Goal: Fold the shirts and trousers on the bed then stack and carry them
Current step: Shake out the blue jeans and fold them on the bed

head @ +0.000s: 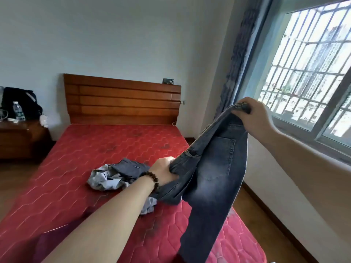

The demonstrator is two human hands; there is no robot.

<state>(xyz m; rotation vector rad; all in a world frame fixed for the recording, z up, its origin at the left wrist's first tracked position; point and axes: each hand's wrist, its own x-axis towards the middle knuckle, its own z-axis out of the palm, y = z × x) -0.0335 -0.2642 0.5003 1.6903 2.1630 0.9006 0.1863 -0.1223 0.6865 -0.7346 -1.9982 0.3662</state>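
One jeans (214,168), two crumpled garments (114,175), two hands (163,171).

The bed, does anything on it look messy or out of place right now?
Yes. A crumpled pile of grey clothes lies unfolded on the red mattress, which has dark smudges and no sheet. The jeans hang in both hands, off the bed.

A bedroom in a home

A bed (95,149) with a red quilted mattress and slatted wooden headboard (121,99) fills the room; a wooden nightstand (20,141) stands beside it; a curtain (239,59) hangs by a barred window (307,59); clothes (115,173) lie on the mattress; wooden floor.
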